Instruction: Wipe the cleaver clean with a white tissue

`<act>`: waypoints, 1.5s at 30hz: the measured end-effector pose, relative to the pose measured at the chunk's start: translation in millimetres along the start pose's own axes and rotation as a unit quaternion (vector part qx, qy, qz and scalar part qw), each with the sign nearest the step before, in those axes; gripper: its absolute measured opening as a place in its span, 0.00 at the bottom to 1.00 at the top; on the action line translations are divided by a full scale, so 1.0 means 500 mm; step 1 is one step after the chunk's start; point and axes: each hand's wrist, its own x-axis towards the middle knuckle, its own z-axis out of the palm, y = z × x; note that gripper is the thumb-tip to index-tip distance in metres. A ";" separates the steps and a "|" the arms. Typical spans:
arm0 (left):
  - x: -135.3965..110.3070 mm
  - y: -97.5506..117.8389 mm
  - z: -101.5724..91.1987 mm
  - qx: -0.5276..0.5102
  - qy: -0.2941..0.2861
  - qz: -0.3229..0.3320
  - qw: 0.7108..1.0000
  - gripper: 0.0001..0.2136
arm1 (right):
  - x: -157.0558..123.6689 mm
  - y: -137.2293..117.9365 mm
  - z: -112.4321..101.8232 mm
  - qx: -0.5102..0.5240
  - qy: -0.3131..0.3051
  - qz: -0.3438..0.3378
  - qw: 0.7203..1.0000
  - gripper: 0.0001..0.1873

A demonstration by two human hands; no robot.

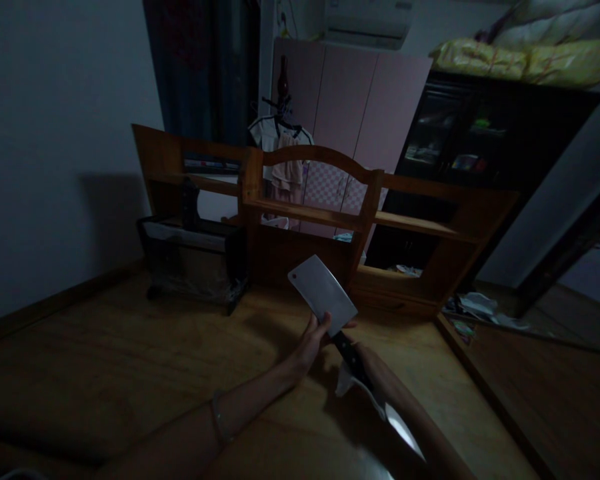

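Note:
A cleaver [323, 293] with a broad pale metal blade and a black riveted handle [347, 352] is held up in front of me, tilted with its blade toward the upper left. My left hand [311, 343] grips the blade near the handle, thumb on the near face and fingertips showing past its right edge. Around the handle my right hand [375, 373] is closed, its fingers mostly hidden. Crumpled white material [345, 380], perhaps tissue or cloth, hangs below the handle by the right hand. A bright white patch lies along the right forearm; I cannot tell what it is.
Beneath my hands spreads a wooden surface [180, 373]. A wooden headboard-like shelf [310, 212] stands behind it, with a dark boxy rack [195, 230] at its left. Farther back are pink wardrobe doors [343, 100], hanging clothes [285, 157] and a black cabinet [510, 127]. The room is dim.

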 end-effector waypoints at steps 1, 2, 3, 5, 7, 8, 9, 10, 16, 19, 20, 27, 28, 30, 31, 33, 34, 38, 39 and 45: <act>-0.001 0.001 0.001 -0.004 0.000 -0.003 1.000 0.23 | -0.002 0.002 0.000 -0.030 0.006 -0.016 0.999 0.26; -0.001 0.002 0.001 -0.008 0.001 -0.002 1.000 0.23 | -0.004 0.003 0.001 -0.066 0.012 -0.026 0.997 0.25; 0.000 0.002 0.001 -0.011 0.003 0.000 1.000 0.23 | -0.006 0.004 0.003 -0.109 0.016 -0.033 0.993 0.24; 0.001 0.001 0.000 -0.013 0.001 0.003 1.000 0.22 | -0.007 0.006 0.008 -0.208 0.016 -0.034 0.977 0.23; 0.003 -0.002 -0.002 -0.008 0.001 0.003 1.000 0.21 | -0.008 0.006 0.011 -0.284 0.010 -0.029 0.958 0.22; 0.003 -0.003 -0.002 -0.004 0.000 0.001 1.000 0.21 | -0.007 0.006 0.012 -0.308 0.009 -0.028 0.951 0.22; 0.003 -0.005 -0.002 0.000 0.001 0.000 1.000 0.20 | -0.007 0.005 0.012 -0.326 0.011 -0.028 0.945 0.21; 0.003 -0.006 -0.002 0.003 0.003 0.002 1.000 0.20 | -0.006 0.005 0.010 -0.343 0.013 -0.027 0.939 0.20; -0.002 -0.021 -0.011 -0.014 0.017 -0.023 0.999 0.16 | -0.008 0.014 -0.012 -0.501 0.026 -0.038 0.864 0.17; 0.002 -0.028 -0.024 -0.053 0.020 -0.056 0.997 0.13 | -0.009 0.025 -0.023 -0.552 0.037 -0.051 0.832 0.17; 0.004 -0.031 -0.029 -0.069 0.021 -0.065 0.995 0.12 | -0.008 0.028 -0.025 -0.564 0.040 -0.053 0.823 0.17; 0.013 -0.043 -0.052 -0.125 0.003 -0.097 0.987 0.11 | -0.002 0.022 -0.029 -0.609 0.039 -0.039 0.791 0.24; 0.014 -0.044 -0.054 -0.129 0.000 -0.101 0.986 0.11 | -0.002 0.017 -0.029 -0.608 0.039 -0.032 0.793 0.25; 0.016 -0.046 -0.058 -0.134 -0.004 -0.105 0.985 0.10 | -0.001 0.006 -0.032 -0.598 0.043 -0.016 0.800 0.24; 0.017 -0.047 -0.060 -0.135 -0.003 -0.108 0.985 0.10 | -0.001 0.001 -0.034 -0.591 0.047 -0.007 0.805 0.23; 0.019 -0.050 -0.064 -0.134 0.004 -0.112 0.985 0.11 | -0.001 -0.006 -0.038 -0.571 0.061 0.008 0.818 0.20; 0.020 -0.051 -0.065 -0.134 0.008 -0.114 0.984 0.12 | -0.001 -0.006 -0.041 -0.559 0.072 0.012 0.826 0.18; 0.021 -0.053 -0.068 -0.132 0.020 -0.111 0.985 0.13 | 0.000 0.001 -0.047 -0.485 0.139 0.028 0.863 0.19; 0.021 -0.054 -0.068 -0.132 0.022 -0.109 0.985 0.13 | 0.001 0.003 -0.048 -0.457 0.160 0.032 0.874 0.20; 0.028 -0.060 -0.074 -0.149 0.056 -0.108 0.981 0.07 | 0.001 0.003 -0.063 -0.125 0.228 0.059 0.964 0.30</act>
